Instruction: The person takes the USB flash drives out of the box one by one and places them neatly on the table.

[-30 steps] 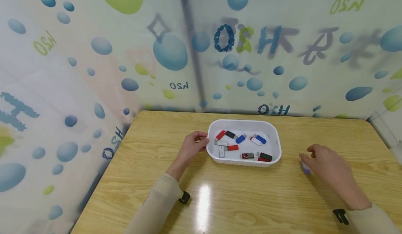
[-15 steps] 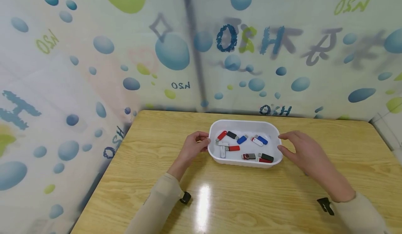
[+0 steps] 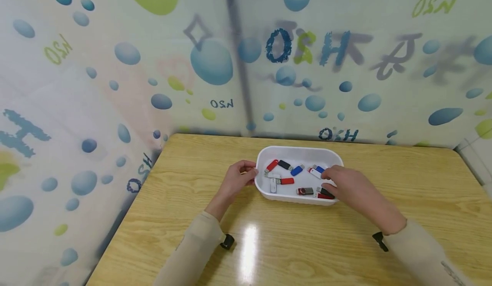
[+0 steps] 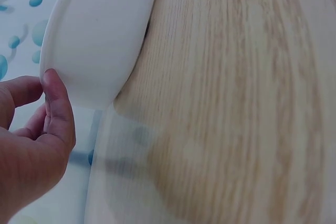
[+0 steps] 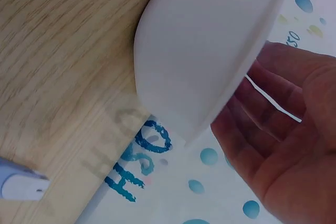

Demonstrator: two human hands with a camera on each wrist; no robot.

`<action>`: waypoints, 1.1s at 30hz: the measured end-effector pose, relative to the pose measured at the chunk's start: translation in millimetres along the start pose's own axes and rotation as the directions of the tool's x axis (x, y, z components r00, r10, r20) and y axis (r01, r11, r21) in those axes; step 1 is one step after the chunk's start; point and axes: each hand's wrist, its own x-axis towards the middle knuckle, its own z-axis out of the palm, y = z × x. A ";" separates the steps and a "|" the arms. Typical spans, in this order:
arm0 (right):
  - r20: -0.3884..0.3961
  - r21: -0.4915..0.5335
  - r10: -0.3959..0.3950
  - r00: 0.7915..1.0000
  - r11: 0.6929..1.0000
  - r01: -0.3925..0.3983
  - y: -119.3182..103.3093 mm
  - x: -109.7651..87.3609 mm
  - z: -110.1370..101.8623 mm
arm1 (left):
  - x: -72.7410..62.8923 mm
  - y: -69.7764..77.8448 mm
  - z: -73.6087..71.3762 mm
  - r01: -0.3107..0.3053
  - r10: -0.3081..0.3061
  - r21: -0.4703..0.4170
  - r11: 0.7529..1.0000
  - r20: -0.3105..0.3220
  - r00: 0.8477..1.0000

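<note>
A white plastic tray (image 3: 284,198) stands on the table, with several USB flash drives lying in it. My left hand (image 3: 235,180) pinches the tray's left rim between thumb and fingers, as the left wrist view also shows. Over the right rim reaches my right hand (image 3: 355,188), thumb and forefinger apart above a black flash drive (image 3: 326,192) and near a white one (image 3: 314,173). In the right wrist view the tray wall (image 5: 194,51) hides its fingertips. A blue flash drive (image 3: 319,169) lies beside the white one.
On the wooden table (image 3: 292,243), right of the tray, lies a small purple-and-white object (image 5: 22,184); my right arm hides it in the head view. A patterned sheet (image 3: 207,64) hangs behind the table and along its left side.
My right hand has moved left from the small purple-and-white object on the table to over the tray's right end. The left hand has stayed on the rim.
</note>
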 end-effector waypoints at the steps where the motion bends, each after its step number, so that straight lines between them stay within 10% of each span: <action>1: 0.009 0.000 -0.005 1.000 1.000 0.005 -0.5 1.6 1.5 | 0.1 0.1 -0.1 0.001 -0.001 -0.002 1.000 0.000 1.000; 20: 0.288 -0.183 -0.003 0.958 0.981 0.058 -11.8 25.3 8.8 | -1.0 2.4 -0.3 0.007 -0.007 0.029 1.000 0.008 1.000; 33: 0.277 -0.241 -0.053 0.960 0.963 0.122 -10.9 28.4 14.3 | -0.4 1.3 0.0 0.001 -0.001 0.032 0.999 -0.001 1.000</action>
